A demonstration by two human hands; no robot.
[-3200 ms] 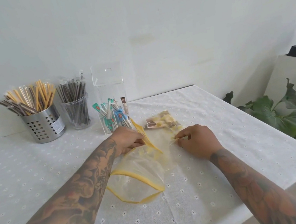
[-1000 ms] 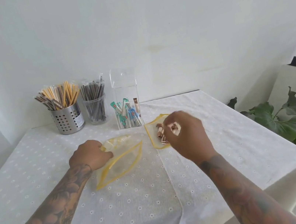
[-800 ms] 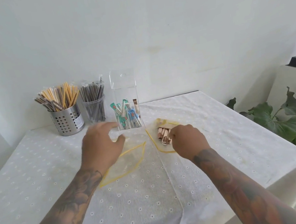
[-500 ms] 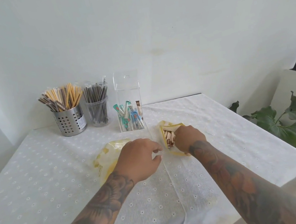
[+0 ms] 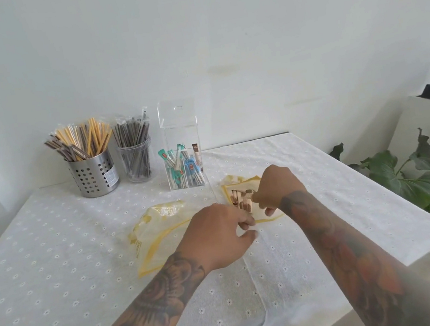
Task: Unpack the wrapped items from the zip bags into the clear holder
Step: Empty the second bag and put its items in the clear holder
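You are at a small serving or drinks station, home or café; which one cannot be told. Evidence: table [image 5: 56,272] under a white eyelet cloth against a plain white wall, perforated steel caddy [image 5: 94,174] and clear cup [image 5: 136,162] stocked with wrapped straws, clear holder [image 5: 182,151] of sachets, leafy houseplant [image 5: 413,176] at right.

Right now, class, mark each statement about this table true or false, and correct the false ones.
1. The clear holder already holds wrapped items. True.
2. The metal cup lies tipped over. False: it stands upright, full of sticks.
3. The right hand grips the zip bag with brown wrapped items. True.
4. The emptied bag lies right of that bag. False: it lies left.
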